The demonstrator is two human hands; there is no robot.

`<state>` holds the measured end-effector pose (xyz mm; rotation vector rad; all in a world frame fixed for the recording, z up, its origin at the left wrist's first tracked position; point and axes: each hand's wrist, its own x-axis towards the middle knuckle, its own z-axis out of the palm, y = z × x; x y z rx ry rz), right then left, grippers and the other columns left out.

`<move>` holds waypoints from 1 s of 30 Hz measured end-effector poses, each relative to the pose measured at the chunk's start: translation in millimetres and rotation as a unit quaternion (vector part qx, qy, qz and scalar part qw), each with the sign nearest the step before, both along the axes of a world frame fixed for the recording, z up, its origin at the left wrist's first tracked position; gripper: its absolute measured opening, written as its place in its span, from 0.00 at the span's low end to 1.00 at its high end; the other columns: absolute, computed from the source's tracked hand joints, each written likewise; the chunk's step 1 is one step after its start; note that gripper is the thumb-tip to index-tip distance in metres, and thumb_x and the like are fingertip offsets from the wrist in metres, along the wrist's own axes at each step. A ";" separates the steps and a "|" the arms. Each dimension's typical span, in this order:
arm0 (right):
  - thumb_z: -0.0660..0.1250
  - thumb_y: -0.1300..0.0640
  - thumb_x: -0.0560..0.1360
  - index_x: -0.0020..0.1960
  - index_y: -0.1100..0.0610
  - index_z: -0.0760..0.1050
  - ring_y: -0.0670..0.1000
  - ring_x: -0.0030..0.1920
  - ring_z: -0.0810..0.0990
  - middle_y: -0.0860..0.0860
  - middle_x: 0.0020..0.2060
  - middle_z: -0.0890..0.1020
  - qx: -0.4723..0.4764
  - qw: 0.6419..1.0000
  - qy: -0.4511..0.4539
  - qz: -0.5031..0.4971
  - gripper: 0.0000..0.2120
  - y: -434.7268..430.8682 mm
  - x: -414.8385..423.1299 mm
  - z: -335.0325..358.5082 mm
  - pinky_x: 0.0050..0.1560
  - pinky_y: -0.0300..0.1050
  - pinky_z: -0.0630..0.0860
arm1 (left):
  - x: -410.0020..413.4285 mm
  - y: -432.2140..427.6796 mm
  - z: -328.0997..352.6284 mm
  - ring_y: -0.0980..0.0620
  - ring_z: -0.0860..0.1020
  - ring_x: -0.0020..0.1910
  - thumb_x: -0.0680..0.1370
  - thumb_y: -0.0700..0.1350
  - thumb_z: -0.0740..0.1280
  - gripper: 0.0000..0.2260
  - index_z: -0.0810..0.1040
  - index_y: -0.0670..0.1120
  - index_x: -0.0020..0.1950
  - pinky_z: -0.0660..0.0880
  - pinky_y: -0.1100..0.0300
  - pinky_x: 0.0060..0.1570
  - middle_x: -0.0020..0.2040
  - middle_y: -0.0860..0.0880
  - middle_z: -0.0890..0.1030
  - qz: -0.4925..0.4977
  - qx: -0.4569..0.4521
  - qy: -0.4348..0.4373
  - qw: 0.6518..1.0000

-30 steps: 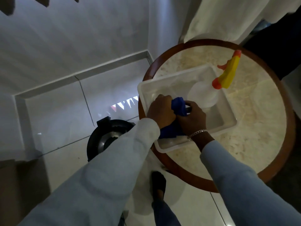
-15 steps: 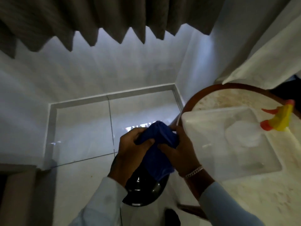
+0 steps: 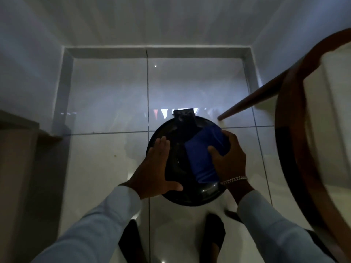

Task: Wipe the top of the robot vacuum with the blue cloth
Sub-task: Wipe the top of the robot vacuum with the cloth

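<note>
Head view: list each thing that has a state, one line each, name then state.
robot vacuum: on the tiled floor, both hands on top.
blue cloth: bunched, pressed on the vacuum's right side.
right hand: gripping the cloth.
left hand: flat, fingers spread, bracing the vacuum's left side.

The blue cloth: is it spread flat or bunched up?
Bunched: the blue cloth lies in a folded wad on the robot vacuum, under the right hand.

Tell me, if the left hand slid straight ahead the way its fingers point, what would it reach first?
Probably the raised black block at the far edge of the robot vacuum; the left hand lies flat on its top. Depth is hard to judge.
</note>
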<state>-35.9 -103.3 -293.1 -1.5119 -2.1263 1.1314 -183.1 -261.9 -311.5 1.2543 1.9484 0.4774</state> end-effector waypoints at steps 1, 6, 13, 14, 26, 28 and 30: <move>0.73 0.60 0.70 0.67 0.58 0.68 0.60 0.62 0.73 0.60 0.62 0.74 0.047 0.998 -0.032 0.015 0.28 0.7 1.7 -3.9 0.60 0.48 0.70 | -2.0 0.0 -5.0 0.52 0.31 0.74 0.62 0.67 0.71 0.58 0.33 0.48 0.75 0.39 0.53 0.75 0.76 0.51 0.32 -0.023 -0.012 0.018 0.999; 0.65 0.45 0.73 0.71 0.50 0.63 0.62 0.72 0.62 0.59 0.74 0.63 0.207 0.960 -0.124 0.139 0.28 -2.5 -4.2 -28.4 0.68 0.66 0.64 | -16.6 5.9 -18.4 0.50 0.33 0.75 0.61 0.61 0.76 0.61 0.33 0.46 0.75 0.41 0.55 0.74 0.76 0.48 0.32 -0.048 -0.008 0.068 0.997; 0.54 0.34 0.74 0.75 0.47 0.55 0.62 0.77 0.48 0.56 0.77 0.53 0.200 0.937 -0.182 0.220 0.34 -25.7 13.4 -58.3 0.72 0.69 0.56 | -24.7 1.9 -27.0 0.52 0.32 0.75 0.61 0.63 0.75 0.60 0.33 0.49 0.75 0.44 0.56 0.74 0.75 0.54 0.30 -0.068 0.021 0.066 0.995; 0.54 0.35 0.74 0.75 0.48 0.55 0.62 0.77 0.49 0.56 0.77 0.53 0.199 0.941 -0.175 0.213 0.33 -23.9 17.2 -58.4 0.72 0.68 0.57 | -25.2 3.1 -26.5 0.52 0.32 0.75 0.62 0.63 0.75 0.60 0.33 0.50 0.75 0.43 0.56 0.74 0.75 0.54 0.30 -0.073 0.022 0.065 0.995; 0.57 0.37 0.75 0.74 0.48 0.59 0.61 0.76 0.53 0.55 0.76 0.58 0.225 0.918 -0.196 0.261 0.30 -49.2 11.8 -59.2 0.70 0.67 0.60 | -25.6 5.2 -24.8 0.53 0.30 0.74 0.63 0.65 0.73 0.59 0.32 0.48 0.74 0.39 0.57 0.74 0.75 0.51 0.30 -0.089 -0.001 0.086 0.992; 0.57 0.38 0.74 0.74 0.48 0.59 0.61 0.76 0.51 0.55 0.76 0.57 0.216 0.931 -0.189 0.224 0.31 -43.0 17.8 -61.1 0.72 0.66 0.58 | -25.7 5.4 -25.0 0.52 0.30 0.74 0.63 0.65 0.72 0.59 0.31 0.48 0.74 0.40 0.55 0.75 0.75 0.51 0.29 -0.090 -0.005 0.082 0.993; 0.57 0.38 0.75 0.74 0.48 0.58 0.62 0.76 0.50 0.56 0.77 0.55 0.200 0.947 -0.188 0.166 0.31 -34.6 -1.0 -59.9 0.73 0.66 0.56 | -25.2 6.3 -25.3 0.51 0.30 0.75 0.64 0.64 0.72 0.59 0.31 0.47 0.74 0.40 0.54 0.75 0.75 0.50 0.30 -0.098 -0.008 0.087 0.991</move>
